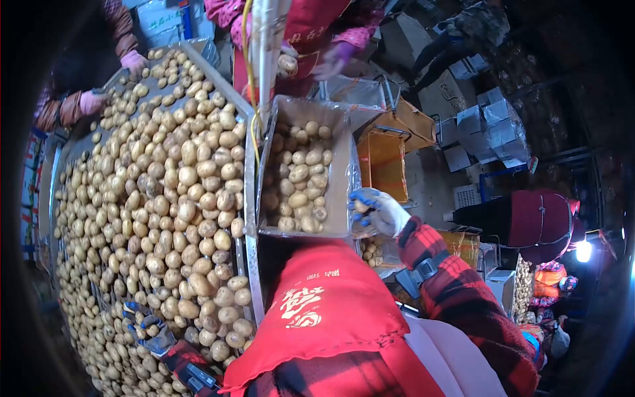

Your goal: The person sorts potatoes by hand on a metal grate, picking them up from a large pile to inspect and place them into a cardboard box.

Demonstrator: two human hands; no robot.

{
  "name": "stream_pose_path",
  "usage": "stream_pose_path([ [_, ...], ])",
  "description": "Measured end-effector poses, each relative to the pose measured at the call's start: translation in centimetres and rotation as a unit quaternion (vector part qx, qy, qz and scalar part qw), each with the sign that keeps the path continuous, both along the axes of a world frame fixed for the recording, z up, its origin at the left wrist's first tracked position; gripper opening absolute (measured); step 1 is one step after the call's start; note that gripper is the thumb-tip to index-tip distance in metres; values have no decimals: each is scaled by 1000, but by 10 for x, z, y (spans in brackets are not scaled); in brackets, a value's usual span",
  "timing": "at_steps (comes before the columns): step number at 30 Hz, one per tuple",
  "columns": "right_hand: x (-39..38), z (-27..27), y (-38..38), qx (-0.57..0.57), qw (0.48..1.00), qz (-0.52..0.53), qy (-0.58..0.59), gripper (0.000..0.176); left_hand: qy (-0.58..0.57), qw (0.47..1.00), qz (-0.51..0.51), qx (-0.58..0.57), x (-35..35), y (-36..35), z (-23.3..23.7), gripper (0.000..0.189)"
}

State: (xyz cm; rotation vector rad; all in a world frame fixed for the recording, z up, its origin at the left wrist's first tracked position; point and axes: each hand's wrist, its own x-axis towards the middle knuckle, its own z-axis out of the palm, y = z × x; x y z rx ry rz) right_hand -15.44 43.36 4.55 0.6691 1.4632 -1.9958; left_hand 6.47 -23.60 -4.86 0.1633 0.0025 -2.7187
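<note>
My left hand [159,339], in a blue and grey glove, is low over the sorting table among the potatoes. Its fingers curl around a small potato [153,330]. To the right of the box, my right hand [378,210], in a white and blue glove, is raised with its fingers bent around a potato [361,206], partly covered by them. A plastic-lined cardboard box [347,165] stands between my hands, against the table's metal edge [251,198]. Many potatoes [304,175] lie inside it. Loose potatoes [188,175] spread thickly across the table.
Across the table, a co-worker's pink gloves [92,102] reach over potatoes. Another person in a red apron [291,40] stands beyond the box, near a post [270,46] with a yellow cord. Orange-lined crates [387,162] and stacked white boxes [493,126] stand on the right.
</note>
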Motion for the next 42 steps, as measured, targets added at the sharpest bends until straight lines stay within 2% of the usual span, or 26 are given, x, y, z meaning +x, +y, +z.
stream_pose_path([
  [4,-1,-17,76,32,999,-34,20,23,-8,999,-12,-47,-36,42,30,47],
  [6,1,-55,117,162,973,164,-27,26,42,995,-68,-54,-55,54,30,46],
  [7,0,-56,110,261,917,300,-19,27,15,997,-61,-54,-65,73,39,45],
  [8,6,-52,104,504,741,432,103,28,-13,997,-55,-53,-75,93,47,45],
  [9,2,-8,60,688,477,502,217,30,-19,997,-70,-6,-91,114,59,44],
  [11,-36,13,-2,532,721,347,276,37,-39,995,-88,37,-124,149,64,43],
  [12,-50,29,-33,363,847,307,236,43,-61,994,-91,20,-139,162,58,43],
  [13,-59,30,-69,189,929,262,179,44,-81,992,-96,2,-157,175,55,43],
  [15,-71,-2,-132,-66,967,210,127,50,-143,983,-115,19,-198,219,79,43],
  [16,-74,-4,-162,-250,956,141,-60,51,-201,948,-79,-234,-214,242,74,42],
  [17,-77,-39,-190,-396,901,157,-79,46,-190,929,-118,-294,-229,252,78,41],
  [18,-66,-39,-221,-401,908,115,-37,40,-174,905,-153,-356,-243,262,82,39],
  [20,-76,-54,-256,-501,848,121,-122,36,-193,845,-201,-456,-258,282,95,35],
  [21,-80,-54,-258,-490,859,126,-75,34,-275,703,-112,-646,-261,294,89,35],
  [22,-84,-54,-259,-477,869,130,-30,33,-147,469,67,-869,-270,295,92,40],
  [23,-81,-49,-255,-414,900,118,65,32,-161,439,62,-882,-264,299,94,44],
  [25,-79,-67,-258,-486,868,102,27,33,-147,355,40,-922,-268,299,104,43],
  [26,-80,-72,-260,-519,849,95,6,34,-172,265,23,-948,-267,302,113,43],
  [27,-78,-74,-252,-605,793,52,-54,37,-179,263,7,-948,-269,301,109,43],
  [30,-81,-100,-247,-652,746,127,48,53,-188,255,-31,-948,-274,303,101,42],
  [31,-83,-83,-237,-651,744,123,94,46,-186,243,-37,-951,-275,305,100,43],
  [34,-86,-147,-238,-576,802,91,-125,33,-184,194,-46,-962,-278,311,97,46],
  [37,-91,-145,-220,-657,731,105,-152,30,-158,170,-54,-971,-280,315,102,45],
  [39,-100,-134,-202,-620,761,103,-163,25,-149,175,-69,-971,-284,317,104,44],
  [40,-106,-96,-193,-533,824,88,-173,21,-147,167,-57,-973,-284,315,96,43],
  [42,-110,-103,-169,-554,816,124,-108,22,-121,188,-64,-973,-290,314,87,46],
])
